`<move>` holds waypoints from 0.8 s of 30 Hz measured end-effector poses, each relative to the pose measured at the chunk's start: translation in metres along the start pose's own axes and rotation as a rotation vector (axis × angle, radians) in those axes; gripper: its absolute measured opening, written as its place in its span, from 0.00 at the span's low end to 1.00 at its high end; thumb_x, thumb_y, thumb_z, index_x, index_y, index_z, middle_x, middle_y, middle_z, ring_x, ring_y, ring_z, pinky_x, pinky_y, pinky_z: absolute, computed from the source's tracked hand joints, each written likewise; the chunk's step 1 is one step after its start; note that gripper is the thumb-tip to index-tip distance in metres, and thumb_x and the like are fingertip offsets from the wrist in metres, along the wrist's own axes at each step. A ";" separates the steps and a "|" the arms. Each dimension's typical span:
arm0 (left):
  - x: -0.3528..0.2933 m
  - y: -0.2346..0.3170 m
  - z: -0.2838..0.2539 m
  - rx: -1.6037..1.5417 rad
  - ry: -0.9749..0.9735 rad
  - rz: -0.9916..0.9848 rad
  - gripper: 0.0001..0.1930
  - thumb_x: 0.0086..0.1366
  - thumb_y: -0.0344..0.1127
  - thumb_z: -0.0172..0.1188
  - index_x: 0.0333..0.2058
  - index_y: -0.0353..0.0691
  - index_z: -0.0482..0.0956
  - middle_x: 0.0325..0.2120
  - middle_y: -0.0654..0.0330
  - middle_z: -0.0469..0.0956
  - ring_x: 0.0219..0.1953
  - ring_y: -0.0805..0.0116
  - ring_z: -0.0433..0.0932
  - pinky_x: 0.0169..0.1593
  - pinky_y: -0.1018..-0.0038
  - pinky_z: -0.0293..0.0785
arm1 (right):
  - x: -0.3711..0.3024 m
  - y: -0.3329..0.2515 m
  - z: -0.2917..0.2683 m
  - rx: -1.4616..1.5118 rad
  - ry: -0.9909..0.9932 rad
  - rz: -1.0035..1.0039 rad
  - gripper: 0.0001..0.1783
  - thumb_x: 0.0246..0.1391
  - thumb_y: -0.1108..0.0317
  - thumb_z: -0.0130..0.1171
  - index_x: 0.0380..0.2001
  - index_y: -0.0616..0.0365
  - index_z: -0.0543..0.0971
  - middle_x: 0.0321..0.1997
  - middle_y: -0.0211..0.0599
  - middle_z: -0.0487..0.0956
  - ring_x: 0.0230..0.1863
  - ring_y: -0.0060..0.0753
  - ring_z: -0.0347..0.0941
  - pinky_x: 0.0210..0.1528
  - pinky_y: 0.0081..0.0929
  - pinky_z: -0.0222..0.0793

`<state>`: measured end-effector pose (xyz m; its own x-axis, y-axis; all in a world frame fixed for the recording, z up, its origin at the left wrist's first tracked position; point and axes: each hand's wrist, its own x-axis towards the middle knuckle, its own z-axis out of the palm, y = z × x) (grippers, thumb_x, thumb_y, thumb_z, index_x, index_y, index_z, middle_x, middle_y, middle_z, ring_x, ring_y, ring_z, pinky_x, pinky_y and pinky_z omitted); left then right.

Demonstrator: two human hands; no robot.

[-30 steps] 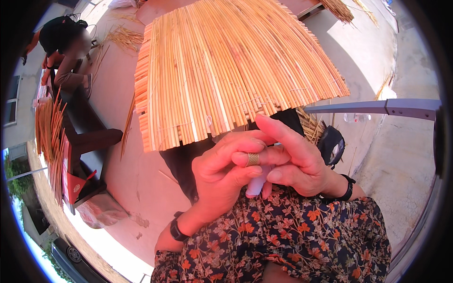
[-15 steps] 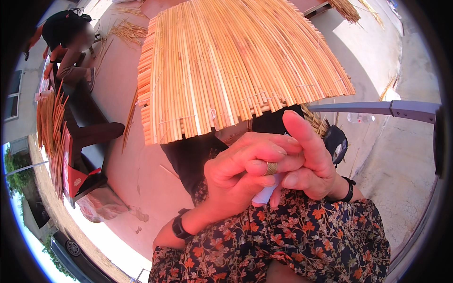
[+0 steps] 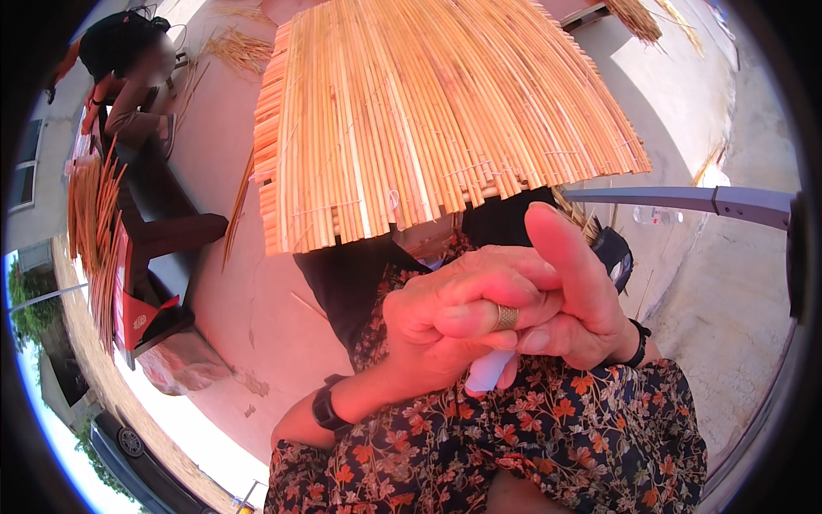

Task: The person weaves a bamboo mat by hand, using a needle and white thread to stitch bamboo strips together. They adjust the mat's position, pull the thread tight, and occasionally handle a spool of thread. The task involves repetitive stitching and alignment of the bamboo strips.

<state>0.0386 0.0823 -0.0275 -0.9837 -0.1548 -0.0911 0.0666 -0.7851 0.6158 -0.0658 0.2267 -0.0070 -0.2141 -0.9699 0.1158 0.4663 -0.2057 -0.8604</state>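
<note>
My left hand (image 3: 458, 313), with a gold ring and a black watch at the wrist, is closed and pressed against my right hand (image 3: 578, 304) above my lap. The right index finger points up, while its thumb lies against the left fingers. Its other fingers are mostly hidden behind the left hand. A small white strip (image 3: 490, 371), possibly cloth or tape, pokes out below the left thumb, beside a right fingertip. Just beyond both hands lies a mat of tied reed stalks (image 3: 428, 111), which neither hand touches.
Reed bundles lean on a dark bench (image 3: 158, 236) at the left, where another person (image 3: 137, 94) sits farther back. A grey metal bar (image 3: 685, 199) runs in from the right. Near it, a clear plastic bottle (image 3: 658, 215) lies on the floor. Loose stalks (image 3: 235, 50) are scattered behind.
My hands have shifted slightly right, and the left fingers sit more tightly curled against the right hand. The white strip still shows beneath them. The reed mat has stayed put.
</note>
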 end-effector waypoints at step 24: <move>0.000 0.000 -0.049 0.237 0.153 0.133 0.19 0.61 0.23 0.64 0.51 0.28 0.78 0.47 0.50 0.81 0.48 0.62 0.81 0.51 0.69 0.79 | 0.016 0.018 -0.005 0.409 0.231 0.181 0.50 0.58 0.64 0.61 0.73 0.61 0.42 0.69 0.65 0.60 0.43 0.45 0.82 0.37 0.27 0.81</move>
<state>0.0467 0.0529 -0.0659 -0.9314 -0.3492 -0.1030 0.1343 -0.5927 0.7942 -0.0646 0.2076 -0.0232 -0.2618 -0.9500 -0.1703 0.8020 -0.1159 -0.5860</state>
